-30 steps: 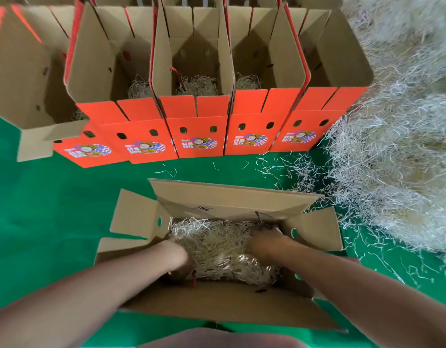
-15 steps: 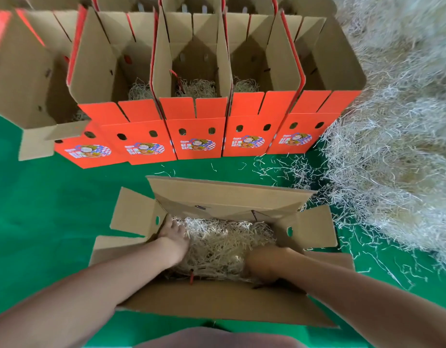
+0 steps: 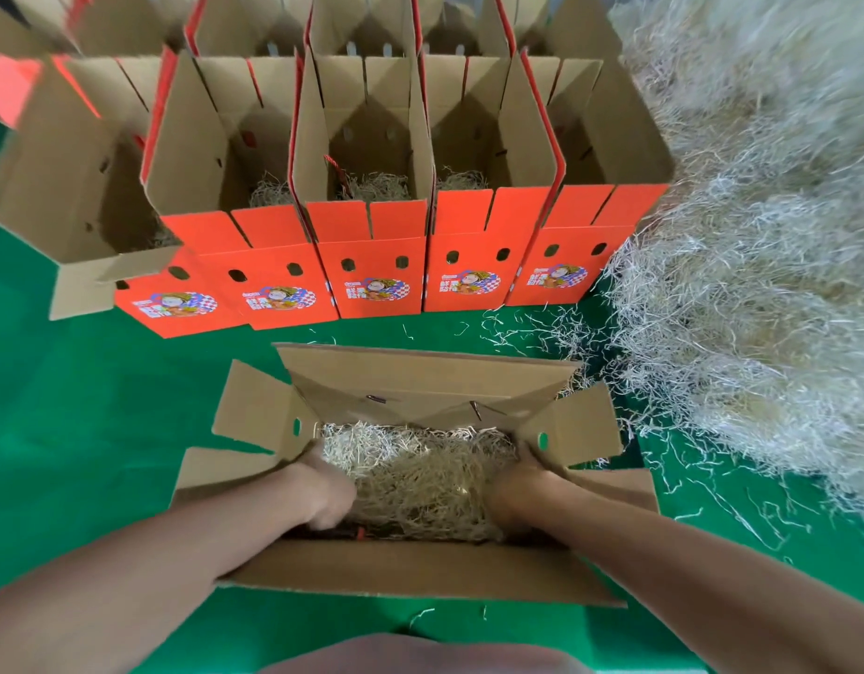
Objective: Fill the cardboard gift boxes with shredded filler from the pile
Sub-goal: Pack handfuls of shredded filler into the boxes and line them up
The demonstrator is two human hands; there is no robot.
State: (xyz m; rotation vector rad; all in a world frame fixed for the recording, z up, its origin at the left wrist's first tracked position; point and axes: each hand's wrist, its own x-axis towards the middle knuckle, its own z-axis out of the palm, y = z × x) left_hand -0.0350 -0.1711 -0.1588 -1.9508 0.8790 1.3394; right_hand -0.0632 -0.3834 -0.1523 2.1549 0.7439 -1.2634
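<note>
Head view: filler sits in the open box in front of me, pile to the right. Left hand is at the left end and right hand at the right end. Fingers of both are sunk in the strands, so I can't tell the grip. It looks light, springy and prone to shedding. I'd scoop from the sides, then press flat.

Clearance around near box
Green floor open at left; orange boxes wall the far side, filler pile the right.
</note>
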